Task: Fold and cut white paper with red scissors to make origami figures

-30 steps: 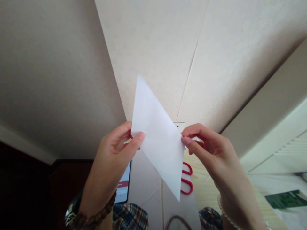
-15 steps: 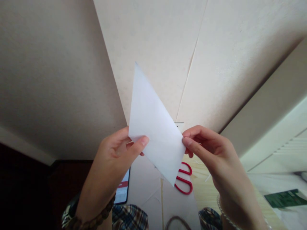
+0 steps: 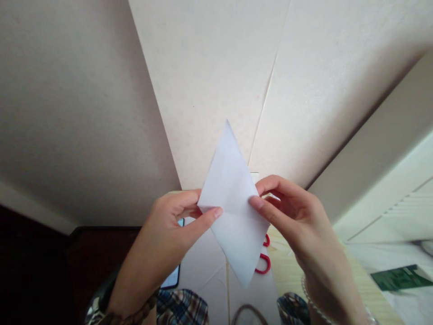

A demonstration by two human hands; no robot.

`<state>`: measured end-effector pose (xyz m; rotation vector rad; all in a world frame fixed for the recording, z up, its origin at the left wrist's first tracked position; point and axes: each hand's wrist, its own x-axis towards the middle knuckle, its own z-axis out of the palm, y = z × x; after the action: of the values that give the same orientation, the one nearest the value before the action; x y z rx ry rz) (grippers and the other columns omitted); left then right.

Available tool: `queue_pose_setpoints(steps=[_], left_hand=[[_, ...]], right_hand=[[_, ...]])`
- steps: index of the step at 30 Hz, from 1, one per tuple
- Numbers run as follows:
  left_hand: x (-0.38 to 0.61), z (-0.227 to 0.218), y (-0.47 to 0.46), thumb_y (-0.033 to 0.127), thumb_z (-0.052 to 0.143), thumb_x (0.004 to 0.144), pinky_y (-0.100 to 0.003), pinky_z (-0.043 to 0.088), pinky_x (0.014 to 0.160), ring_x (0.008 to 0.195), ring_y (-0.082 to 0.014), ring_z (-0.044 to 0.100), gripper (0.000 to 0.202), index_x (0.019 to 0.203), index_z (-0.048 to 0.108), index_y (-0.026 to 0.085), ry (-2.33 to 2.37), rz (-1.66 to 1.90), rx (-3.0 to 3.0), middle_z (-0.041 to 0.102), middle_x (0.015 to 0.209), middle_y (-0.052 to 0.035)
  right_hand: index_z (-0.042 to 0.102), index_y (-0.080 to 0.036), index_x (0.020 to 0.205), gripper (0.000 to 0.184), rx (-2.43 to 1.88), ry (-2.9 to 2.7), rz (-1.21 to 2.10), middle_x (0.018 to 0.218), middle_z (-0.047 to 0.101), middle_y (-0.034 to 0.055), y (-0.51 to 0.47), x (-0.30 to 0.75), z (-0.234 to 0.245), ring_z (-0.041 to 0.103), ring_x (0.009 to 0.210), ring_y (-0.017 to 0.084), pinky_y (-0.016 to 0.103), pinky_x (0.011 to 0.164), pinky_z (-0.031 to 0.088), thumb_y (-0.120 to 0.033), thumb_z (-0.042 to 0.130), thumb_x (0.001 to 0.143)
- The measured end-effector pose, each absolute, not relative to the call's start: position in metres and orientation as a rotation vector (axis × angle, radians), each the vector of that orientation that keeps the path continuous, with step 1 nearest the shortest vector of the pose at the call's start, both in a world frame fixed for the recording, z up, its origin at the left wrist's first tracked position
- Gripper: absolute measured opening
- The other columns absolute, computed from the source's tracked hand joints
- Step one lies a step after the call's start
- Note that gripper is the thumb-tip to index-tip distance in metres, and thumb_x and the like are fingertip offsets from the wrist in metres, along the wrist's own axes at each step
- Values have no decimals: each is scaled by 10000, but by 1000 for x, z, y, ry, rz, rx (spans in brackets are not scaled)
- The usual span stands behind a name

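Note:
A folded white paper (image 3: 233, 203), diamond-shaped, is held up in front of the wall. My left hand (image 3: 169, 230) pinches its left corner between thumb and fingers. My right hand (image 3: 291, 212) pinches its right corner the same way. One tip of the paper points up, the other points down over the table. A beaded bracelet shows on each wrist.
Red-handled scissors (image 3: 264, 262) lie on the light wooden table (image 3: 291, 271) behind the paper. A phone (image 3: 171, 277) lies to the left under my left forearm. A green booklet (image 3: 395, 277) lies at the right. White sheets (image 3: 206, 266) cover the table's middle.
The paper has turned from a left-leaning slant to nearly upright and dropped lower. Both hands have moved closer together, with my left hand shifted to the right.

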<state>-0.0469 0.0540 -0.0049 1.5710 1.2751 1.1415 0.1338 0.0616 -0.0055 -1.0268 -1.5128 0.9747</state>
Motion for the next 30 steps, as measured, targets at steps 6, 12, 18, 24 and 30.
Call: queue_pose_setpoints(steps=[6,12,18,24,30], left_hand=[[-45,-8,57,266,622,803,-277,555,715,786,-209,716,161,897,753,255,1282,991,1695,765,833,-16],[-46,-12,57,247,683,771,-227,539,739,806,-160,699,119,884,715,268,1238,1202,1672,755,868,23],[-42,-6,53,179,694,722,-202,516,570,660,-144,664,44,732,687,220,1261,1387,1367,720,706,28],[-45,-7,56,158,720,699,-196,551,673,684,-118,665,126,780,710,254,1210,1679,1160,734,736,54],[-46,-8,58,150,694,728,-240,561,758,784,-143,690,128,795,701,258,1213,1683,1119,744,800,42]], right_hand=[[595,-209,737,113,-1051,-1602,910,788,652,31,65,135,-7,610,785,171,240,537,445,-277,624,822],[597,-197,696,133,-1049,-1781,793,697,617,-12,68,134,-11,576,667,131,259,623,454,-222,646,817],[608,-199,711,119,-1057,-1819,773,722,632,-13,68,138,-10,574,675,127,257,637,457,-214,644,824],[621,-204,708,113,-1087,-1813,762,729,657,0,71,146,-6,593,687,145,277,647,465,-208,637,820],[622,-202,718,113,-1059,-1770,710,744,644,-3,71,146,-7,589,696,135,262,648,463,-198,630,831]])
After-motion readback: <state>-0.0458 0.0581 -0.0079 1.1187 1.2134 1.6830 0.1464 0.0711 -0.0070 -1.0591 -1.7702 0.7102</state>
